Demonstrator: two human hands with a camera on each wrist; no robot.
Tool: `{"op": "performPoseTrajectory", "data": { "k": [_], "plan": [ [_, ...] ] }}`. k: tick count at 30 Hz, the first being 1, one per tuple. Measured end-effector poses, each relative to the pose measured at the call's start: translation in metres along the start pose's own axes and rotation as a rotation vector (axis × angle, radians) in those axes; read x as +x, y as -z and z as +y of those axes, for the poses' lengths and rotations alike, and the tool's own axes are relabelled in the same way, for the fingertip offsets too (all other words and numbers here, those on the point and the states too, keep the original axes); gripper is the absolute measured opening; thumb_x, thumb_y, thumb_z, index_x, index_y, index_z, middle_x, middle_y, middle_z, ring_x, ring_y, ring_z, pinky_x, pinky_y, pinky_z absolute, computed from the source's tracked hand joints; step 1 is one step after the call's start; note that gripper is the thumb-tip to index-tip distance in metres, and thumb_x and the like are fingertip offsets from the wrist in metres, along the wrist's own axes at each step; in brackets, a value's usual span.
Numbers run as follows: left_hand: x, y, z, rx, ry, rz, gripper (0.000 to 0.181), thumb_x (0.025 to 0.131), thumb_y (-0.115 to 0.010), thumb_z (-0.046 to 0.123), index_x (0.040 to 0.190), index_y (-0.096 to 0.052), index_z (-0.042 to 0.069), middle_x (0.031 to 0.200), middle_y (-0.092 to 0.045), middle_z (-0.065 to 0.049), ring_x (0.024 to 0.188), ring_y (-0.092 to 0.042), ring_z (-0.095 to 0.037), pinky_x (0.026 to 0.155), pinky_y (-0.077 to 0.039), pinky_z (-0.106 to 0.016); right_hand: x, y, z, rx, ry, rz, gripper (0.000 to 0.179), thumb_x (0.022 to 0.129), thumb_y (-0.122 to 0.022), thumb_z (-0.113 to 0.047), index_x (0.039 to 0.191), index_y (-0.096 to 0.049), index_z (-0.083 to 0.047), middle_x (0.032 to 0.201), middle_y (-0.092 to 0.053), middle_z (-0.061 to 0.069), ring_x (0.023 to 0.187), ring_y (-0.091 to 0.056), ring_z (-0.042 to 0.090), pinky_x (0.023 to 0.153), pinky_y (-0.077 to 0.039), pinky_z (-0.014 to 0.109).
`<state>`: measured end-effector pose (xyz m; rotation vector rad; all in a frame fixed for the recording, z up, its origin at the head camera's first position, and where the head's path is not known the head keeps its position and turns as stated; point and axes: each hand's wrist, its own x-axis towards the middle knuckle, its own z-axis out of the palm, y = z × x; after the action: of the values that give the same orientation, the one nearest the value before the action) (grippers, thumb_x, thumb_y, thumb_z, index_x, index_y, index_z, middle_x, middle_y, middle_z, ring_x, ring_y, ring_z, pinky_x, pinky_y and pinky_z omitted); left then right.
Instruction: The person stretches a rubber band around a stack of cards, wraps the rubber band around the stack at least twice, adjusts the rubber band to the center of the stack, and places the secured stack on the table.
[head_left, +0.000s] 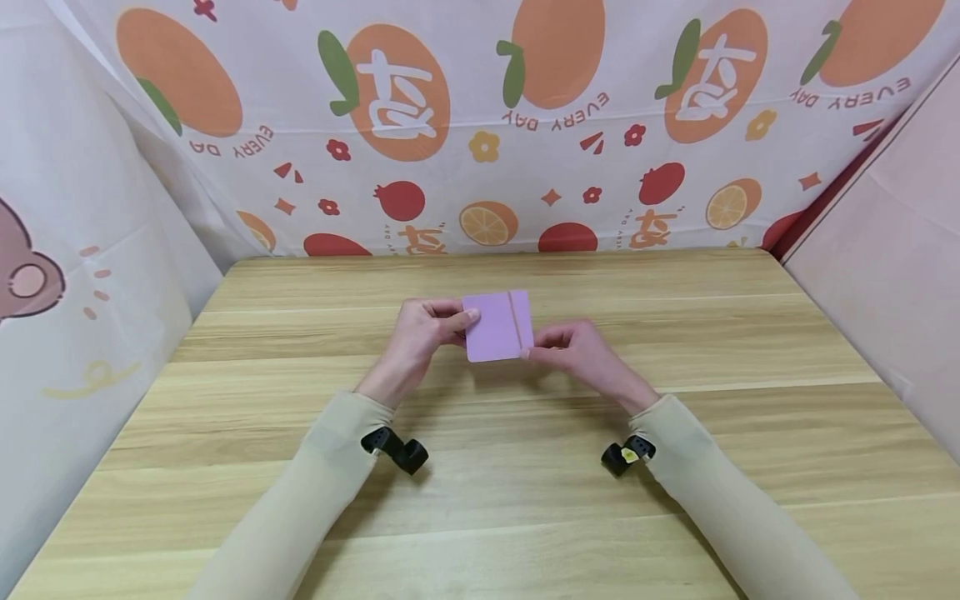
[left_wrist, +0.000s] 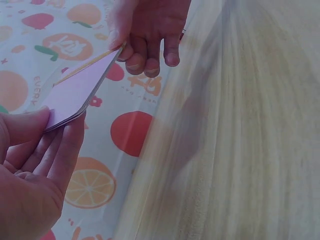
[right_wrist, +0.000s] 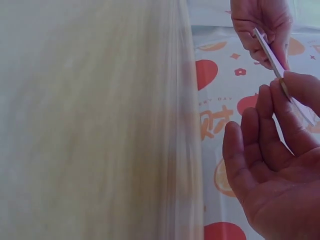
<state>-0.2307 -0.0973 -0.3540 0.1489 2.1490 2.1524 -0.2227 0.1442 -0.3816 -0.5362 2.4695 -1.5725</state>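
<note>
A small lilac notebook point(head_left: 491, 331), thin and square with rounded corners, is held up above the table. A tan elastic band point(head_left: 515, 317) runs across it near its right edge. My left hand point(head_left: 422, 332) grips the notebook's left side, thumb on the cover and fingers behind. At the lower right corner, by the band's end, my right hand point(head_left: 577, 354) pinches the edge between thumb and forefinger; its other fingers are loosely bent in the right wrist view. Layered edges of the notebook point(left_wrist: 82, 90) show in the left wrist view. Its back is hidden in the head view.
The wood-grain table point(head_left: 480, 517) spreads beneath both forearms. A fruit-printed cloth point(head_left: 480, 179) hangs along its far edge, and pale cloth walls stand at left and right. Each sleeve has a black strap point(head_left: 395, 450) at the wrist.
</note>
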Motion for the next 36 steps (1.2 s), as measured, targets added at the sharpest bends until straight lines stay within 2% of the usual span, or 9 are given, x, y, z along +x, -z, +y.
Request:
{"op": "performPoseTrajectory", "data": {
  "k": [7, 15, 19, 22, 25, 30, 36],
  "plan": [
    [0.000, -0.003, -0.002, 0.012, -0.001, -0.035, 0.023, 0.091, -0.070, 0.005, 0.105, -0.068, -0.013, 0.082, -0.069, -0.006, 0.068, -0.065, -0.015, 0.070, -0.058, -0.032, -0.002, -0.003, -0.002, -0.004, 0.006, -0.044, 0.024, 0.088, -0.074, -0.024, 0.100, -0.076, -0.004, 0.092, -0.071, 0.005, 0.084, -0.057, 0.020, 0.075, -0.048, 0.032],
    [0.001, -0.002, -0.002, 0.008, 0.027, -0.035, 0.022, 0.091, -0.070, 0.005, 0.105, -0.068, -0.012, 0.082, -0.069, -0.007, 0.069, -0.065, -0.016, 0.068, -0.058, -0.030, -0.002, -0.004, -0.003, 0.021, -0.014, -0.056, 0.024, 0.089, -0.074, -0.024, 0.102, -0.076, -0.004, 0.094, -0.071, 0.005, 0.084, -0.057, 0.020, 0.074, -0.048, 0.032],
    [0.001, -0.002, -0.002, 0.015, 0.027, -0.050, 0.020, 0.091, -0.070, 0.005, 0.103, -0.069, -0.011, 0.084, -0.069, -0.009, 0.070, -0.066, -0.017, 0.070, -0.058, -0.031, -0.002, -0.002, -0.002, 0.068, -0.025, -0.061, 0.027, 0.090, -0.072, -0.025, 0.106, -0.075, -0.004, 0.096, -0.072, 0.006, 0.086, -0.058, 0.020, 0.076, -0.049, 0.034],
    [0.001, -0.003, -0.003, 0.029, 0.031, -0.073, 0.018, 0.091, -0.070, 0.006, 0.098, -0.069, -0.010, 0.086, -0.069, -0.011, 0.071, -0.066, -0.018, 0.070, -0.059, -0.032, -0.001, 0.000, 0.000, 0.149, -0.027, -0.027, 0.029, 0.091, -0.071, -0.025, 0.112, -0.072, -0.005, 0.101, -0.071, 0.007, 0.090, -0.061, 0.021, 0.081, -0.051, 0.036],
    [0.000, -0.005, -0.005, 0.041, 0.041, -0.101, 0.017, 0.090, -0.070, 0.006, 0.097, -0.070, -0.009, 0.086, -0.069, -0.012, 0.071, -0.066, -0.019, 0.069, -0.059, -0.032, 0.000, 0.003, 0.001, 0.205, 0.000, 0.048, 0.031, 0.092, -0.071, -0.023, 0.117, -0.069, -0.005, 0.109, -0.069, 0.008, 0.097, -0.062, 0.022, 0.087, -0.053, 0.038],
    [0.000, -0.008, -0.010, 0.042, 0.045, -0.139, 0.019, 0.089, -0.071, 0.005, 0.099, -0.070, -0.012, 0.082, -0.070, -0.011, 0.068, -0.066, -0.017, 0.067, -0.059, -0.033, 0.001, 0.007, 0.001, 0.167, 0.062, 0.166, 0.034, 0.092, -0.072, -0.025, 0.120, -0.068, -0.005, 0.115, -0.066, 0.006, 0.105, -0.059, 0.021, 0.086, -0.053, 0.031],
    [-0.002, -0.012, -0.013, 0.059, 0.038, -0.175, 0.019, 0.088, -0.071, 0.005, 0.098, -0.070, -0.011, 0.081, -0.070, -0.009, 0.068, -0.067, -0.019, 0.067, -0.059, -0.034, 0.001, 0.012, -0.001, 0.120, 0.117, 0.184, 0.027, 0.093, -0.071, -0.026, 0.113, -0.071, -0.009, 0.110, -0.068, 0.003, 0.103, -0.060, 0.024, 0.087, -0.053, 0.032]
  ]
}}
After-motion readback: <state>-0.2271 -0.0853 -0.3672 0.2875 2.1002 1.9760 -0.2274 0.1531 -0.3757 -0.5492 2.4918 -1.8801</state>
